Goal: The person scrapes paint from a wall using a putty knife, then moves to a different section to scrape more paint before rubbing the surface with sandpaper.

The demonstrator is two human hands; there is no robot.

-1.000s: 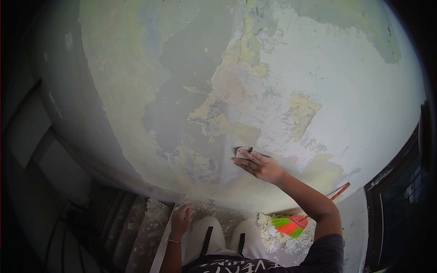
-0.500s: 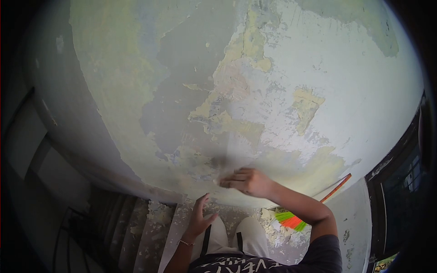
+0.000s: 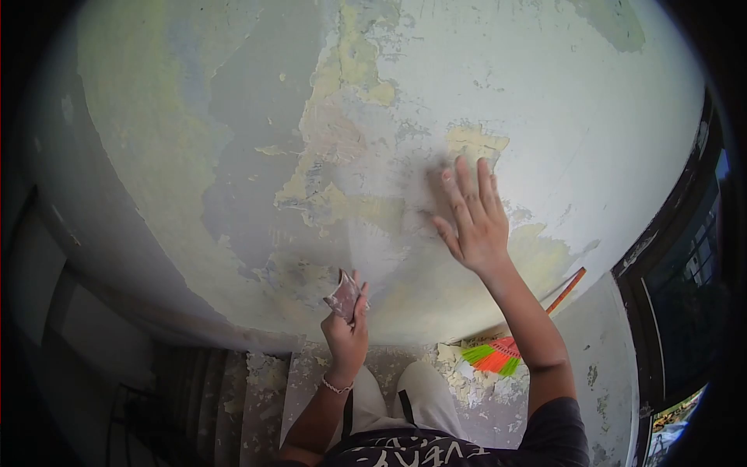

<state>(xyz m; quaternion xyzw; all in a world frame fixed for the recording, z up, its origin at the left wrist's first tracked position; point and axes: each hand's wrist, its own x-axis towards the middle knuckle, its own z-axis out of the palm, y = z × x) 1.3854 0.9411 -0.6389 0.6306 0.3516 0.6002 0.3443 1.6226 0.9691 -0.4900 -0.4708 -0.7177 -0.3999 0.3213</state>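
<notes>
My left hand [image 3: 346,342] is closed on a folded, reddish-brown piece of sandpaper [image 3: 342,297], dusted with white, held up low in front of the wall. Around that wrist is a thin bracelet [image 3: 337,386]. Higher and to the right, my right hand [image 3: 478,226] is spread out with its fingers upward, against or very near the wall [image 3: 389,156]; actual contact is hard to tell. Peeling yellowish paint [image 3: 475,140] lies just above its fingertips. The wall shows patches of grey, pale green and white with flaked edges.
A broom [image 3: 498,356] with orange and green bristles leans at the lower right. Paint flakes [image 3: 459,373] litter the floor beside my legs. Steps [image 3: 210,397] go down on the left, near a dark railing [image 3: 117,412]. A dark-framed window or door [image 3: 661,327] stands at the right.
My right hand has opened and moved up and right along the wall. My left hand, formerly open, now holds the sandpaper. The view has shifted slightly right.
</notes>
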